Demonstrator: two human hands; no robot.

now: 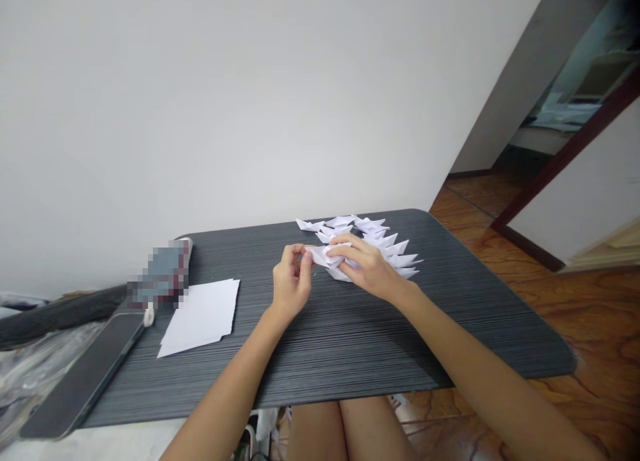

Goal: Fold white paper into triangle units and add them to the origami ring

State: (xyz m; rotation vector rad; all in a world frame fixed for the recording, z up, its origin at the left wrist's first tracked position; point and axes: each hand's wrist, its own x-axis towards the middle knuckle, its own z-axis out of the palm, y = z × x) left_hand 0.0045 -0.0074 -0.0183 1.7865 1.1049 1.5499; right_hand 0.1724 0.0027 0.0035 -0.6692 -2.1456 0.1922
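My left hand (290, 281) and my right hand (365, 264) meet over the middle of a dark grey ribbed table (350, 341). Both pinch a small white folded paper piece (327, 254) between them, fingers curled round it. Just behind and to the right of my right hand lies a cluster of several folded white paper pieces (385, 244) with pointed tips. A small stack of flat white paper sheets (200, 314) rests on the table to the left of my left hand.
A dark phone (85, 377) lies at the table's left edge, with a blurred-out object (160, 274) behind it. A white wall stands behind the table. Wooden floor (590, 314) and a doorway lie to the right. My knees show below the front edge.
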